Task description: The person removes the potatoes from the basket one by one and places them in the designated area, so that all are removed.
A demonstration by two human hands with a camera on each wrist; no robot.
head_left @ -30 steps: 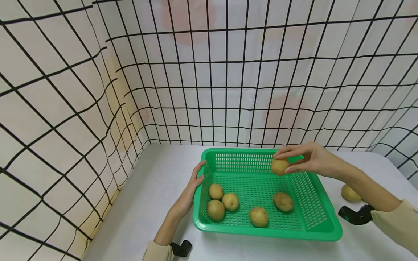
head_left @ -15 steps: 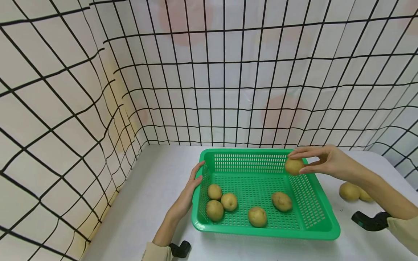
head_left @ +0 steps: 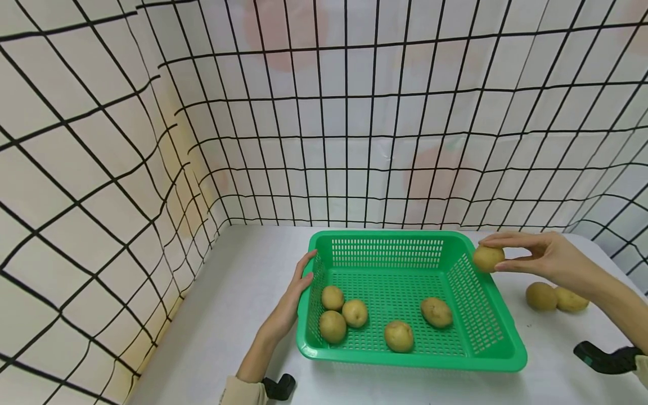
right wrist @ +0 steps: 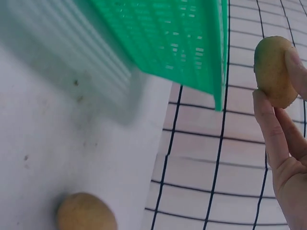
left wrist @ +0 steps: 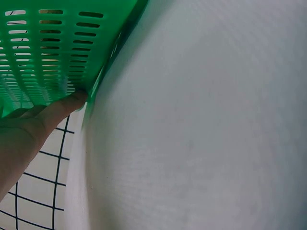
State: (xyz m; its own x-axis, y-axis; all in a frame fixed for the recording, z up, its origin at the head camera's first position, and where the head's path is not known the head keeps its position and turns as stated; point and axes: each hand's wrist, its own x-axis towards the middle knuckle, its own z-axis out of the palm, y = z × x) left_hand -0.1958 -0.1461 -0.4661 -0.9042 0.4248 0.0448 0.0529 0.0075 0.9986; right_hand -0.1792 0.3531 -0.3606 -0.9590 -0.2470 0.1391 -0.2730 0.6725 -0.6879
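White table point(head_left: 238, 292), walled on the far and left sides by a black wire grid point(head_left: 126, 185) backed with pale cloth. On it stands a green slotted basket point(head_left: 498, 360), rectangular, with a rolled rim and perforated walls and floor.

Left hand point(head_left: 296, 298): fingers straight and together, laid flat against the outside of the basket's left wall; the left wrist view shows a fingertip point(left wrist: 72, 101) touching the wall near its lower edge. It holds nothing.

Right hand point(head_left: 544, 259): raised above the table just outside the basket's far right corner, pinching a held potato point(head_left: 488, 258) between thumb below and fingertips above; the right wrist view confirms the fingers point(right wrist: 273, 129) bearing on the tuber's side, the potato clear of the basket rim.

Five basket potatoes lie on the basket floor: three touching in a cluster point(head_left: 340, 314) at the left, one point(head_left: 399, 336) near the front middle, one point(head_left: 437, 312) to its right. Two table potatoes point(head_left: 556, 297) lie touching on the table, right of the basket and below the raised hand.

Handling, as judged: the held potato is likely firm, rigid and moderately heavy for its bulk, with dry, slightly rough skin that gives friction; it should tolerate a firm squeeze but may bruise or roll if dropped. A grip across its short axis, thumb opposed to two or three fingers, as shown, appears secure.

A black wrist clip point(head_left: 604, 358) shows at the right sleeve.
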